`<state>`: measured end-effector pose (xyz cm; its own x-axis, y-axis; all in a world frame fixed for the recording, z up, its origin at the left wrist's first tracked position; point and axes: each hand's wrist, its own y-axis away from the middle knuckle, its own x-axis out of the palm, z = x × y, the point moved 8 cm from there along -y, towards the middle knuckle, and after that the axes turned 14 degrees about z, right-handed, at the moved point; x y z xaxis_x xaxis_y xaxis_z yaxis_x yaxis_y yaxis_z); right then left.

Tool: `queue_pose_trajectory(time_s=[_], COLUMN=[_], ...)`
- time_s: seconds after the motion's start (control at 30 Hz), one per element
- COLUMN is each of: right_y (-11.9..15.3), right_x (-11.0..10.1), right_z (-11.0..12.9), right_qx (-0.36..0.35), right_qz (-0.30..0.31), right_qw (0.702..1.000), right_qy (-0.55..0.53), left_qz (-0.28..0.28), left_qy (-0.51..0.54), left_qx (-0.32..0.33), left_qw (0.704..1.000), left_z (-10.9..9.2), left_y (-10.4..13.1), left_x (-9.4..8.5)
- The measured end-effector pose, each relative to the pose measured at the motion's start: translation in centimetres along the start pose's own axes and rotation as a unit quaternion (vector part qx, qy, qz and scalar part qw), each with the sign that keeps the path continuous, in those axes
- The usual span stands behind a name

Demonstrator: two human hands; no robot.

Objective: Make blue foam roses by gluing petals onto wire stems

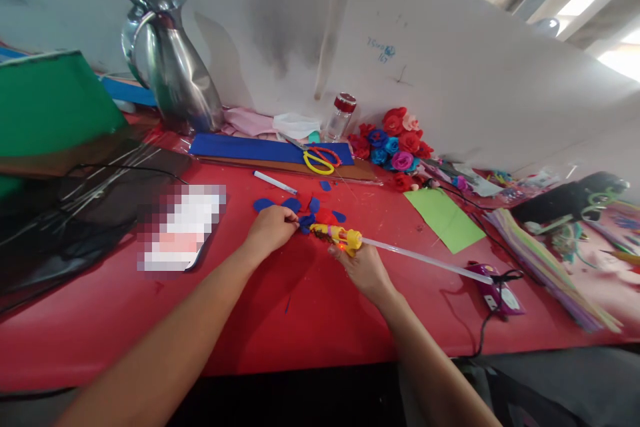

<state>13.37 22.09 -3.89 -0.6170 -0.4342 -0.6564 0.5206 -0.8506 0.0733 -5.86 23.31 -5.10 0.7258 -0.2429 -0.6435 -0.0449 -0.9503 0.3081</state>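
Bare hands work over a red desk [287,337], midway along its front edge: the right hand [369,271] is wrapped around a yellow glue gun [354,239], while the left hand [270,232] appears to pinch a dark blue piece [307,221] just off the nozzle. Lying nearly parallel to the front edge, the gun points leftward at the other hand's fingertips; its long axis continues in a pale glue stick [425,259] slanting toward the desk's front right corner, its end seen against a purple box [500,295]. Cutting looks done for these pieces, joining only partly so: a red piece [326,216] sits among the blue ones, while two blue petals [291,205] lie beyond the left hand, seemingly unattached. A phone [185,230] rests toward the left edge, a lime green sheet [447,219] to the right, a white pen [275,182] farther back. Near the far edge, scissors [306,149] lie across a blue strip [250,149], beside a red-capped jar [339,121] and seemingly finished flowers [400,140]; a steel flask [183,73] stands toward the far left corner.
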Motion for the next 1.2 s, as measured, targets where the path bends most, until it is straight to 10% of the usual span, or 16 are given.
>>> queue_pose_trajectory(time_s=[0.87,1.2], right_y=[0.4,-0.5], right_x=[-2.6,-0.2], right_z=[-1.0,0.8], right_qx=[0.060,0.076], right_qz=[0.005,0.043], right_qw=[0.998,0.994], right_qy=[-0.017,0.062], left_qz=[-0.003,-0.007], left_qy=[0.017,-0.011], left_qx=[-0.009,0.006], left_qw=[1.000,1.000], left_z=[0.1,-0.1], left_y=[0.0,0.0], left_x=[-0.2,0.0])
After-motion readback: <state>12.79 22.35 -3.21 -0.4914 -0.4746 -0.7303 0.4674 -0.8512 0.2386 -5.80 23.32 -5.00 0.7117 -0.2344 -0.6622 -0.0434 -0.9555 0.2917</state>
